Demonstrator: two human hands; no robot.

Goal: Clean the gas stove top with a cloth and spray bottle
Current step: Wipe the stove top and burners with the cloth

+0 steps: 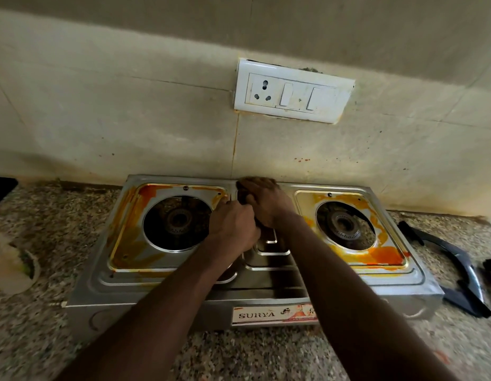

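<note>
A steel two-burner gas stove (184, 281) stands on the granite counter, with orange stains around its left burner (178, 222) and right burner (344, 225). Both hands meet over the middle strip between the burners. A dark cloth (241, 194) is bunched there near the back edge. My right hand (267, 202) lies over the cloth with its fingers curled into it. My left hand (233, 228) is a fist just in front, gripping the cloth's near end. Most of the cloth is hidden by the hands. No spray bottle is in view.
Dark pan supports (464, 273) lie on the counter right of the stove. A blurred white object (15, 266) sits at the left edge. A white socket plate (292, 92) is on the stained tiled wall behind. Speckled counter (239, 353) runs along the front.
</note>
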